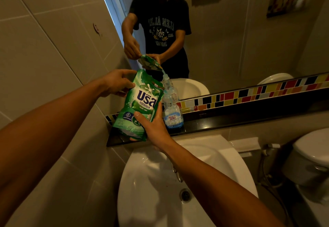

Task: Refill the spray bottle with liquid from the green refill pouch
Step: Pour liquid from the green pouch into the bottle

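Note:
I hold the green refill pouch (140, 104) tilted over a clear spray bottle (172, 113) that stands on the dark shelf (231, 120) below the mirror. My left hand (115, 82) grips the pouch's upper left corner. My right hand (153, 125) holds its lower right side from below. The pouch's top right corner sits at the bottle's open neck. The bottle has no spray head on it and shows a little blue liquid at its base. The pouch's spout is hidden behind the pouch.
A white sink (160, 182) with a drain (185, 194) lies below the shelf. A toilet (313, 153) stands at the right. The mirror (213, 31) reflects a person, the pouch and the bottle. Tiled wall fills the left.

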